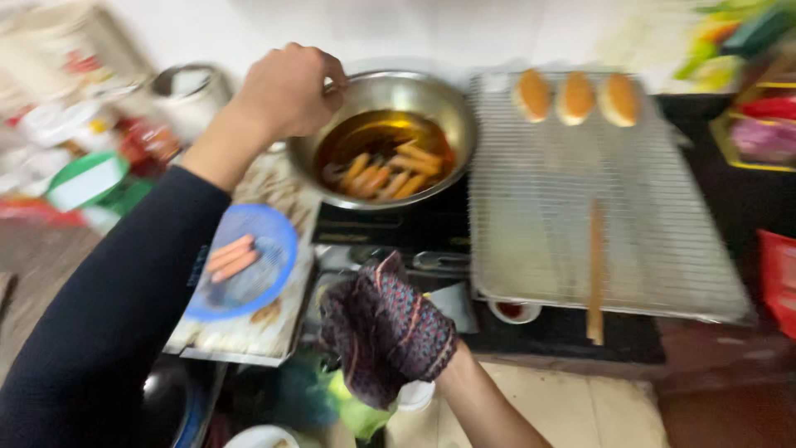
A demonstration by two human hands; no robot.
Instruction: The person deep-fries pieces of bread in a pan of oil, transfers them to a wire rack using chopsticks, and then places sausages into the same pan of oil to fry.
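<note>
sausages (pixel 385 172) in pan (pixel 431 99) | wire rack (pixel 663 241) right of pan | buns (pixel 576 98) on rack's far edge

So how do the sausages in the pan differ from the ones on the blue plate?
The pan sausages lie in dark oil and look golden-orange; the plate sausages lie dry and look paler pink. The pan holds several, the blue plate only about three. Both lots are thin sticks.

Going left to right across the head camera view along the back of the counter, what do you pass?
Green-rimmed bowl → left hand at the pan's rim → pan of sausages in oil → wire rack bearing three buns → red and yellow containers at the right edge.
</note>
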